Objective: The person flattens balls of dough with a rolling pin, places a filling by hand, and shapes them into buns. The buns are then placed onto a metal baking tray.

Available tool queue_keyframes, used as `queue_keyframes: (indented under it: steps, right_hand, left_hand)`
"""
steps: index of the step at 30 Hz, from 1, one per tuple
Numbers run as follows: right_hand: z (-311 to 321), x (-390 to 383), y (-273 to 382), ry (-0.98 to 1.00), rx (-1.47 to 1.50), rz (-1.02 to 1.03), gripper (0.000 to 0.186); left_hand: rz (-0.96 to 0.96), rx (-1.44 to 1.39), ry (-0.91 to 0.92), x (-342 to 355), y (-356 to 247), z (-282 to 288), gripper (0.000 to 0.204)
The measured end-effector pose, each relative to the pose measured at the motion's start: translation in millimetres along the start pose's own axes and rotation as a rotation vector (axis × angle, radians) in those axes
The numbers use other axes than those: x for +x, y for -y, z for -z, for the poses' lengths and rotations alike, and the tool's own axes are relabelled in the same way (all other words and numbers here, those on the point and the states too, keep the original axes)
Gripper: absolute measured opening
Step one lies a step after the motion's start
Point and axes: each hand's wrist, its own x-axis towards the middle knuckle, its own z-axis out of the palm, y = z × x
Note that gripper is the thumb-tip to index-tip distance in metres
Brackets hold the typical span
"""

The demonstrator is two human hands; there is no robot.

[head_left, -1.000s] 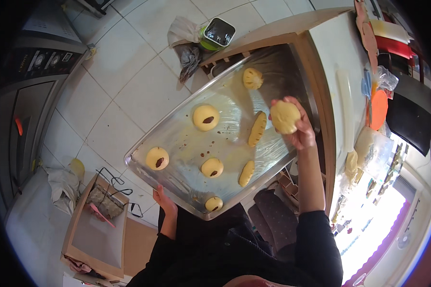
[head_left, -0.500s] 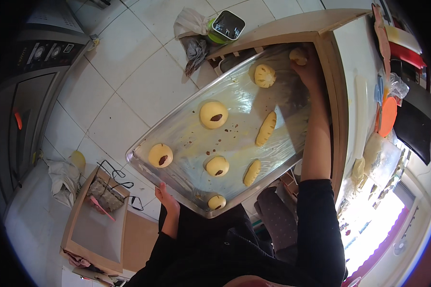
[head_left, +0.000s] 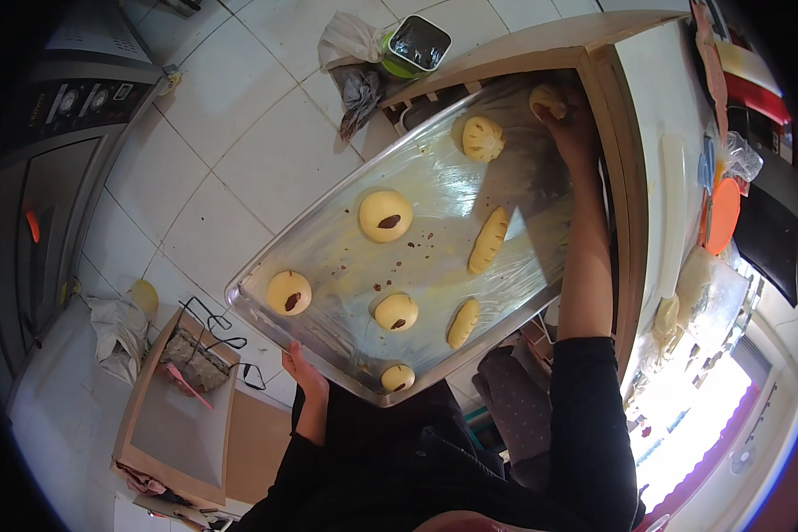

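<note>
**Tray held, dough ball at far corner**

Left hand [head_left: 303, 370] is gripping the near edge of the metal tray [head_left: 328, 257], fingers closed on its rim. Right hand [head_left: 569, 124] is reaching to the far corner, fingers wrapping a dough ball [head_left: 545, 97] there.

On my tray [head_left: 284, 337] I count 8 dough pieces: 6 round buns, the one at 1 o'clock [head_left: 546, 99] under my fingers, and 2 long ridged ones [head_left: 488, 239].
</note>
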Motion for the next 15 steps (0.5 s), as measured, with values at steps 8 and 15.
queue_keyframes:
  steps: [8, 15]
  right_hand:
    - [-0.5, -24.4, 6.1, -0.104, -0.109, 0.069, 0.06]
    - [-22.6, -81.2, 79.0, 0.121, -0.003, 0.301, 0.066]
  left_hand:
    - [0.006, 0.007, -0.039, -2.8, -2.4, -3.3, 0.025]
    - [0.014, 0.054, -0.036, -3.5, -5.1, -3.9, 0.029]
